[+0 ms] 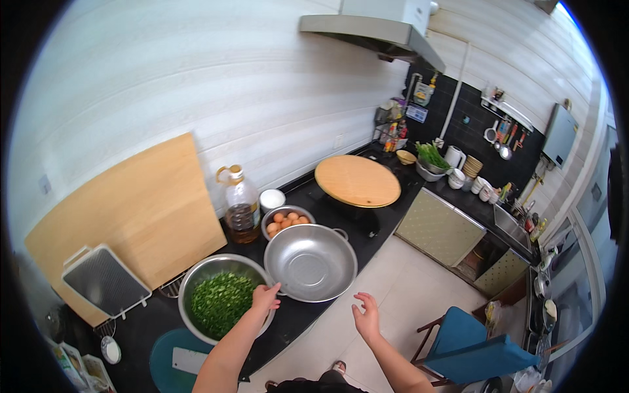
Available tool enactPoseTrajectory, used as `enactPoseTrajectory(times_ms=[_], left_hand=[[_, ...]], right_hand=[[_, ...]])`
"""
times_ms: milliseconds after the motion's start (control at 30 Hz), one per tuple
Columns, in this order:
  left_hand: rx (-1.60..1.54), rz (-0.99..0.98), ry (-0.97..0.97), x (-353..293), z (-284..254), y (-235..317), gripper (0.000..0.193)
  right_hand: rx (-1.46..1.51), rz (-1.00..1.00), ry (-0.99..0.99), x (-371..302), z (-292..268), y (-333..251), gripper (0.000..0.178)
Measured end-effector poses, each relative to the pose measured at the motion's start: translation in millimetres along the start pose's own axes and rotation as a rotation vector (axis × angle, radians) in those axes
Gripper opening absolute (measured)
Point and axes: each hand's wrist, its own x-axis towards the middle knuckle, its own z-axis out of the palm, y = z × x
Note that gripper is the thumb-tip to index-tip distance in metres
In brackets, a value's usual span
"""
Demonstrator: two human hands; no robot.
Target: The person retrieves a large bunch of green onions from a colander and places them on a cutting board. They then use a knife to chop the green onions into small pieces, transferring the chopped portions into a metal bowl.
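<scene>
Two bare hands are at work near a wide, shallow, empty silver metal basin (308, 265), which sits on the black tabletop (289, 323) just right of a deep stainless-steel bowl (223, 264) of chopped green leaves (221, 301). The left hand (265, 299), fingers partly extended, is at the basin's near-left rim, though whether it grips there cannot be told, while the right hand (367, 316) hangs off the tabletop's edge, loosely open and holding nothing. The step looks like placing or taking hold of the basin, so the next move probably calls for steadying its rim.
</scene>
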Motion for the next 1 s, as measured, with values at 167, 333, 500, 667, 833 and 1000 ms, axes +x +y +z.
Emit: enactPoseTrajectory(times_ms=[167, 333, 500, 667, 833, 1000], left_hand=[[-0.139, 0.025, 0.066, 15.2, 18.0, 0.8, 0.033], [-0.139, 0.081, 0.231, 0.3, 33.3, 17.2, 0.031], [-0.141, 0.189, 0.276, -26.8, 46.4, 41.4, 0.026], [-0.163, 0.269, 0.228, -65.1, 63.5, 85.5, 0.021], [-0.112, 0.34, 0.136, -81.5, 124.2, 130.7, 0.015], [-0.021, 0.306, -0.087, -66.1, 235.0, 154.4, 0.013]], right_hand=[[0.066, 0.051, 0.009, 17.7, -35.6, 52.0, 0.027], [0.11, 0.056, -0.042, 55.9, -77.1, 107.0, 0.025], [0.126, 0.086, -0.063, 83.8, -121.7, 133.0, 0.024], [0.208, 0.122, -0.048, 98.5, -150.2, 159.9, 0.025], [0.302, 0.181, -0.032, 105.6, -178.8, 186.7, 0.028], [0.665, 0.442, -0.012, 128.5, -232.9, 202.0, 0.038]])
